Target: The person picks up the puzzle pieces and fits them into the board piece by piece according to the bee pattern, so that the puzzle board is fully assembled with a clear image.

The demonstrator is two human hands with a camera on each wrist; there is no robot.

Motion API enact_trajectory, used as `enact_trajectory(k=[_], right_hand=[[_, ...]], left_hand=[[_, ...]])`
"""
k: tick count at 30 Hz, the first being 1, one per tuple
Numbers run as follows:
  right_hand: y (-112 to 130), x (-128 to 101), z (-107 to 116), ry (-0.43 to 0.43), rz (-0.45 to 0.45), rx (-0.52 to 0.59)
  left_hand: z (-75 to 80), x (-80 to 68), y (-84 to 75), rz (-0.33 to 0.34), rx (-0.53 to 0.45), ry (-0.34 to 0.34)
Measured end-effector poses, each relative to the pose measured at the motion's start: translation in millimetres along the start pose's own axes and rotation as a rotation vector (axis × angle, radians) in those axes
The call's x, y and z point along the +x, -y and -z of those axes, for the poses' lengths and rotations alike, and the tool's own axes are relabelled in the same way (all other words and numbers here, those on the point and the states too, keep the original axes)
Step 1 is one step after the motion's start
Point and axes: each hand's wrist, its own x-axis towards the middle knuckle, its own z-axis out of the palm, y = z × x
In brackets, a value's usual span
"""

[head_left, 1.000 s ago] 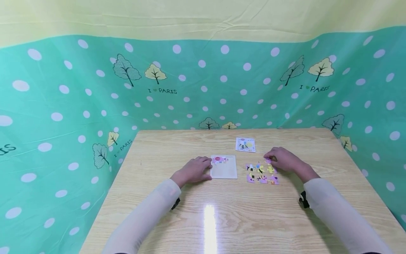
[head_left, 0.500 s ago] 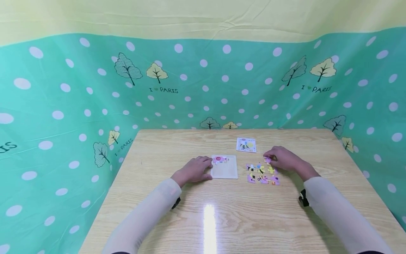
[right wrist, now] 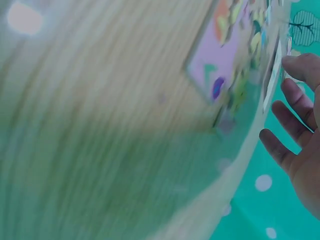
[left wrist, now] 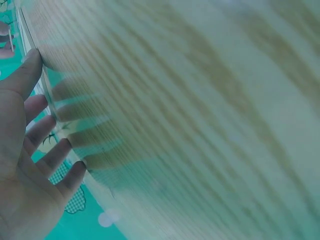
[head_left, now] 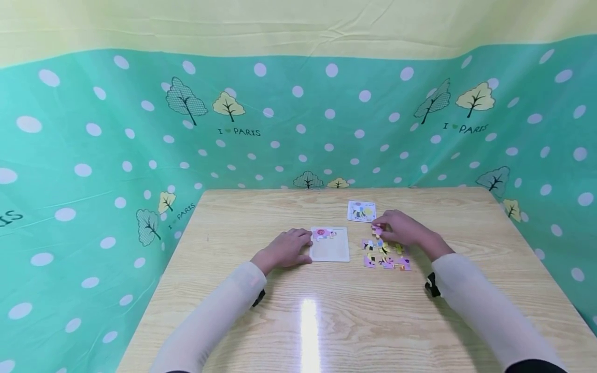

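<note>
While lying flat on the table (head_left: 326, 321), left hand (head_left: 284, 249) open, fingers straight, touching the puzzle tray (head_left: 330, 248) at its left edge. Right hand (head_left: 403, 229) pinching a pink puzzle piece (head_left: 377, 229), lifted between the loose pieces (head_left: 386, 256) and the picture card (head_left: 361, 211).

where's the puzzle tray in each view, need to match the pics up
Head view: the puzzle tray lies at table centre, its left edge under the left hand, one pink piece in its top corner.
Left wrist view: only a thin edge of it shows at the far left, against the fingertips.
Right wrist view: not identifiable; the picture is blurred.
Shared landmark: the wooden table, whose grain fills every view.
</note>
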Motion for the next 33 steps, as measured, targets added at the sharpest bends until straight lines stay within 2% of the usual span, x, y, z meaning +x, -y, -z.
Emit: enact_trajectory(k=[13,19,33], right_hand=[[42,34,-6,0.008,0.047,0.081],[55,50,-19,0.026,0.088,0.028],[76,65,-32,0.039,0.103,-0.105]], left_hand=[[-4.6,-1.0,4.2,0.005,0.025,0.003],[-5.8,0.1,5.0,0.010,0.010,0.013],[-6.2,1.9,2.7,0.022,0.016,0.019]])
